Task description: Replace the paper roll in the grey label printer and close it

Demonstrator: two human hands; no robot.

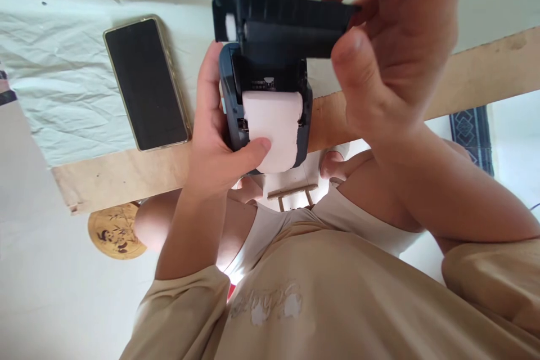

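Note:
A small dark portable receipt printer [230,90] is held above the table's near edge, its black lid [287,17] swung up. Inside it sits a white paper roll [273,118], with a loose end hanging over the printer's front. My left hand [215,135] wraps round the printer's left side, and its thumb presses on the paper. At the upper right, my right hand [392,39] pinches the right end of the raised lid between thumb and fingers. The printer's underside and some of my left fingers are hidden.
A smartphone [145,84] with a dark screen lies left of the printer on the pale green cloth [76,73]. The table's bare wooden edge [126,174] runs across the view. Below it are my legs and a round wooden stool top [113,230].

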